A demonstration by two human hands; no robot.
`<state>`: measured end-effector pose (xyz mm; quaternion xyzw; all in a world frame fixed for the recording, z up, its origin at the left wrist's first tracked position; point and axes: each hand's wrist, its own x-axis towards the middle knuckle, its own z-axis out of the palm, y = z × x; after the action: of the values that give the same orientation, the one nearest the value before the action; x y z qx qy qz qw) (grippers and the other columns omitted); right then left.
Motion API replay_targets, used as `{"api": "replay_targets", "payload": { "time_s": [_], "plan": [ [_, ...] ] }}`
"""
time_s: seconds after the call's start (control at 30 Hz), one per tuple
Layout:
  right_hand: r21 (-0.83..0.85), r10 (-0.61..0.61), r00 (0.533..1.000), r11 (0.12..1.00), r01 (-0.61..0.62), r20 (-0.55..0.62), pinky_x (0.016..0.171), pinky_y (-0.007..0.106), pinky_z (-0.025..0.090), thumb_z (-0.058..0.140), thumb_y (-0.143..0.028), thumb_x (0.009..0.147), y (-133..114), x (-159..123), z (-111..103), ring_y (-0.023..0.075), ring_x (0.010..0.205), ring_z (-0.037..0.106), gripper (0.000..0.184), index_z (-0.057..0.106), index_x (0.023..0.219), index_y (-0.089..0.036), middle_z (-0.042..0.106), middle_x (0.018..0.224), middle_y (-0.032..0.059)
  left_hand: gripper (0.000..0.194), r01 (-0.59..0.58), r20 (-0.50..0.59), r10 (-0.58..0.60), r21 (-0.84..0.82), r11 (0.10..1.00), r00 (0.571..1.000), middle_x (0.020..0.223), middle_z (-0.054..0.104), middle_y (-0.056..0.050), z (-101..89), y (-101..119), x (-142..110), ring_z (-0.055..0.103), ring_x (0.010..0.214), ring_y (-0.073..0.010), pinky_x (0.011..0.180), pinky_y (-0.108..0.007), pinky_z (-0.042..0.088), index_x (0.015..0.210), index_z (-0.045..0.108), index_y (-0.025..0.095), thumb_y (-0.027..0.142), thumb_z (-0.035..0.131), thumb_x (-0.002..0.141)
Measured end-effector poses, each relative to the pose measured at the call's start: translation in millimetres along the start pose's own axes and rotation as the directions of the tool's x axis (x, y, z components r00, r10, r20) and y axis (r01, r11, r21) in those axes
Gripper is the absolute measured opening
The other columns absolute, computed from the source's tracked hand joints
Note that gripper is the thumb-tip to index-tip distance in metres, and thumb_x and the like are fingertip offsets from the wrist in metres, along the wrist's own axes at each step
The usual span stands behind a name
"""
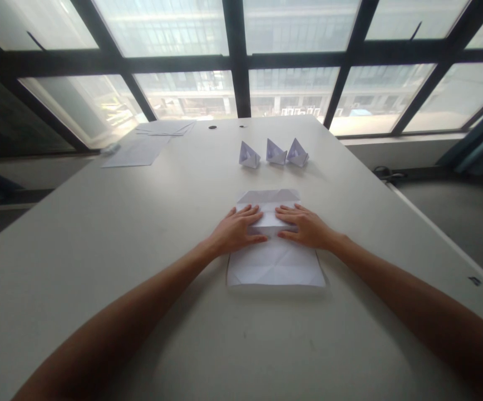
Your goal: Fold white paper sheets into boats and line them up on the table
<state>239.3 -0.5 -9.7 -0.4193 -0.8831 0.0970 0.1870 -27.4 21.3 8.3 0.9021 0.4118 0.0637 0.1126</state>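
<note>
A sheet of white paper (275,270) with several creases lies in front of me, its far corners folded in. Across its middle runs a fold that looks slightly raised. My left hand (239,228) rests on the left side of the paper, fingers stretched forward beyond the fold and thumb on the near side. Mirroring it, my right hand (304,225) lies on the right side with fingers extended and thumb apart. Both hands touch the paper, and the fold passes between thumbs and fingers. Parts of the paper's side edges are hidden under the hands.
Three folded paper boats (249,156) stand beyond the sheet on the white table (162,206). Loose paper sheets (135,153) lie at the far left. A dark round hole (212,127) is near the far edge, before the windows. A dark cable (387,174) is off the right side.
</note>
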Motion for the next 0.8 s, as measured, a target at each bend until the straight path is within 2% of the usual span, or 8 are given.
{"api": "replay_targets", "payload": {
  "time_s": [0.13,0.3,0.43,0.5,0.57,0.7,0.73,0.8],
  "plan": [
    [0.064,0.019,0.985,0.998,-0.008,-0.171,0.107,0.042,0.044,0.062,-0.032,0.093,5,0,2,0.0242,0.114,0.068,0.021,0.076,0.108,-0.026,0.075,0.117,0.0058,0.027,0.067,-0.141,-0.079,-0.090,0.994,0.987,0.134,0.066,0.002,-1.2,-8,3,0.060,0.127,-0.0235,0.107,-0.034,0.044,0.114,0.074,0.036,0.043,0.063,0.091],
    [0.319,0.239,0.871,0.942,-0.102,-0.428,0.075,0.032,0.055,0.067,-0.037,0.089,7,1,-1,0.0209,0.078,0.071,0.018,0.075,0.083,-0.021,0.076,0.084,0.0042,0.019,0.145,-0.365,-0.232,-0.252,0.957,0.902,0.092,0.079,-0.001,-6.3,-5,3,0.074,0.085,-0.0226,0.083,-0.031,0.054,0.093,0.080,0.028,0.040,0.065,0.090],
    [0.627,0.463,0.740,0.775,-0.072,-0.487,0.061,0.030,0.055,0.078,-0.045,0.076,4,5,-6,0.0200,0.073,0.068,0.044,0.068,0.109,-0.019,0.074,0.089,0.0051,0.025,0.077,-0.533,-0.376,-0.500,0.863,0.758,0.082,0.078,-0.001,-16.8,9,2,0.070,0.073,-0.0183,0.069,-0.026,0.053,0.087,0.079,0.020,0.044,0.073,0.081],
    [0.768,0.530,0.743,0.639,-0.034,-0.408,0.059,0.031,0.056,0.080,-0.047,0.073,1,8,-7,0.0200,0.071,0.068,0.066,0.057,0.128,-0.019,0.073,0.091,0.0051,0.029,0.060,-0.554,-0.486,-0.616,0.786,0.676,0.077,0.075,-0.001,-22.5,15,3,0.066,0.067,-0.0160,0.059,-0.023,0.051,0.088,0.077,0.018,0.045,0.078,0.076],
    [0.852,0.568,0.759,0.523,-0.035,-0.317,0.058,0.031,0.057,0.080,-0.049,0.072,-3,9,-8,0.0201,0.068,0.068,0.076,0.049,0.134,-0.018,0.074,0.087,0.0045,0.036,0.014,-0.517,-0.573,-0.735,0.678,0.637,0.072,0.071,0.000,-27.2,18,5,0.061,0.060,-0.0137,0.051,-0.021,0.046,0.094,0.076,0.017,0.045,0.079,0.073],
    [0.865,0.633,0.724,0.491,-0.100,-0.276,0.050,0.027,0.051,0.076,-0.048,0.075,-9,11,-6,0.0177,0.058,0.065,0.076,0.046,0.138,-0.018,0.073,0.080,0.0031,0.054,-0.013,-0.315,-0.634,-0.901,0.433,0.706,0.074,0.068,-0.002,-32.2,8,10,0.062,0.058,-0.0140,0.052,-0.023,0.050,0.114,0.069,0.016,0.047,0.080,0.072],
    [0.850,0.647,0.708,0.510,-0.127,-0.283,0.047,0.026,0.049,0.075,-0.047,0.075,-10,11,-5,0.0170,0.056,0.063,0.075,0.046,0.138,-0.017,0.072,0.078,0.0029,0.057,0.014,-0.285,-0.627,-0.904,0.427,0.725,0.077,0.069,-0.003,-32.5,3,11,0.064,0.061,-0.0154,0.054,-0.025,0.053,0.118,0.066,0.016,0.046,0.080,0.072],
    [0.809,0.658,0.696,0.555,-0.192,-0.286,0.045,0.024,0.046,0.072,-0.043,0.076,-11,11,-2,0.0169,0.055,0.062,0.072,0.047,0.138,-0.016,0.072,0.075,0.0031,0.059,0.059,-0.325,-0.578,-0.835,0.547,0.748,0.091,0.071,-0.007,-32.1,-6,11,0.069,0.074,-0.0194,0.062,-0.030,0.057,0.124,0.062,0.017,0.040,0.079,0.073]
  ]
}}
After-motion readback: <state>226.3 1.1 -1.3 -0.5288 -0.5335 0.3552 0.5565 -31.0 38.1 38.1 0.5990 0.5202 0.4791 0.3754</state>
